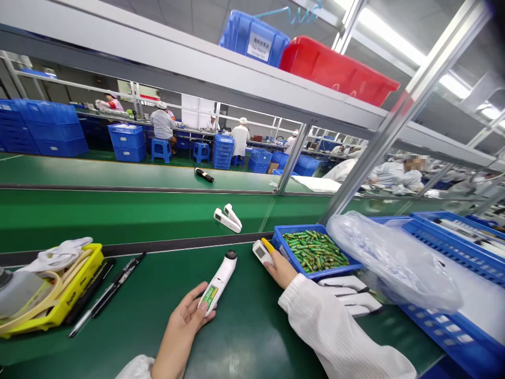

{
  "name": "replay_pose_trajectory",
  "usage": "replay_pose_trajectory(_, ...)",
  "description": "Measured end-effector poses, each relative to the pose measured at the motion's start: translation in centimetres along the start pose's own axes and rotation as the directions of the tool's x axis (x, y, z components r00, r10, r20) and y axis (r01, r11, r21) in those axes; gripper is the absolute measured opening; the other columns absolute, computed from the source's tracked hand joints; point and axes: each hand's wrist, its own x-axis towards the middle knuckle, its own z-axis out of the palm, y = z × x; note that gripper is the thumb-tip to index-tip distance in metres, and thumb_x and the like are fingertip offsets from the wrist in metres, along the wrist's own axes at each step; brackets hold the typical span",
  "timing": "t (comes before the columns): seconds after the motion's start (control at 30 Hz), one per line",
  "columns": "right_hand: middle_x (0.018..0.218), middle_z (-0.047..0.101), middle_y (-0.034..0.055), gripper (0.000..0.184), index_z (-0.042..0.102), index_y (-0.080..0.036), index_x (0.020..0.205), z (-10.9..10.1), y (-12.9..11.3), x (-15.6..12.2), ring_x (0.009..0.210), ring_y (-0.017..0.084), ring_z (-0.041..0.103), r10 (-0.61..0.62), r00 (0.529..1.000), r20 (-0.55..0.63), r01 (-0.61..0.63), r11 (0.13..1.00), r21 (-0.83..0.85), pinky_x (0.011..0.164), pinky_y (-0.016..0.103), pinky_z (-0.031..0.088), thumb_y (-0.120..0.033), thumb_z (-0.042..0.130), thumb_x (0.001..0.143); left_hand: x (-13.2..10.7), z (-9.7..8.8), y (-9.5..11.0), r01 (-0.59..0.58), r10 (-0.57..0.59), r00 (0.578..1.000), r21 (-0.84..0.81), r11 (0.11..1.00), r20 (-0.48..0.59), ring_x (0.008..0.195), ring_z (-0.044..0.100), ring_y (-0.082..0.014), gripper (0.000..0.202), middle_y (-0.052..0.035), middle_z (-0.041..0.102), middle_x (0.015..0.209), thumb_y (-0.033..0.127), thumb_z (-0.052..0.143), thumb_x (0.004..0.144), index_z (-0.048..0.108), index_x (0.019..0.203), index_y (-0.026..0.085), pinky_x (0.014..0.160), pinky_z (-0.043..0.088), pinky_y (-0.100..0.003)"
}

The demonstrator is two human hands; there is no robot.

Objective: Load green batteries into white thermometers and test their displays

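Observation:
My left hand (192,310) is closed around a white handheld thermometer (221,280) with a black tip. Its battery compartment is uncovered and green batteries (210,296) show inside. To the right, my right hand (282,267) grips a second white device (260,251) with a small display, beside a blue bin's corner. Something yellow (267,244), like a finger cot, covers one of its fingertips. Green batteries (315,248) fill the blue bin (305,275). Several white thermometers (351,295) lie partly hidden under my right sleeve and a plastic bag.
Two joined-looking white devices (228,218) lie on the green belt (118,213); a black one (204,175) is beyond. A yellow tray (74,295) and pens (108,292) are left. A plastic bag (390,258) covers blue crates (469,331) right. Metal posts (363,147) support a shelf. Co-workers sit behind.

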Motion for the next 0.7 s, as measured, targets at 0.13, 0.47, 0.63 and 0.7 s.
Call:
replay_pose_trajectory(0.13,0.089,0.062,0.0070,0.041,0.051,-0.015,0.108,0.7,-0.6,-1.5,0.091,0.024,0.061,-0.064,0.997,0.036,0.039,0.878,0.477,0.083,0.041,0.048,-0.044,0.055,0.079,-0.7,0.9,-0.1,0.041,-0.028,0.998,-0.230,0.972,0.058,0.104,0.060,-0.0214,0.093,-0.0081,0.060,0.118,0.031,0.077,0.070,0.019,0.142,0.025,0.095,0.045,-0.033)
replay_pose_trajectory(0.47,0.056,0.055,-0.0062,0.044,0.040,-0.021,0.095,5.4,-5.8,-7.5,0.032,0.009,0.047,-0.273,0.941,0.199,-0.154,0.178,0.972,0.029,0.018,0.037,-0.057,0.059,0.079,-1.4,0.4,-0.1,0.030,0.022,0.979,-0.249,0.968,0.201,0.054,0.035,-0.0065,0.037,0.0003,0.046,0.082,0.034,0.067,0.076,0.058,0.110,0.023,0.047,0.035,-0.020)
replay_pose_trajectory(0.63,0.059,0.057,-0.0053,0.039,0.041,-0.020,0.087,6.4,-5.8,-9.2,0.034,0.007,0.049,-0.289,0.921,0.260,-0.213,0.183,0.960,0.030,0.017,0.039,-0.052,0.062,0.080,-2.0,1.2,0.3,-0.021,0.052,0.977,-0.146,0.989,0.209,0.046,0.031,-0.0053,0.031,0.0019,0.049,0.071,0.048,0.053,0.086,0.058,0.098,0.020,0.042,0.033,-0.019)
replay_pose_trajectory(0.7,0.061,0.058,-0.0048,0.038,0.042,-0.019,0.087,6.4,-5.8,-9.5,0.035,0.007,0.050,-0.296,0.915,0.274,-0.223,0.195,0.955,0.032,0.017,0.040,-0.050,0.062,0.080,-2.2,1.5,0.5,0.005,0.009,0.988,-0.091,0.996,0.151,0.051,0.044,-0.0078,0.034,-0.0014,0.057,0.076,0.047,0.052,0.087,0.057,0.105,0.018,0.050,0.041,-0.022)
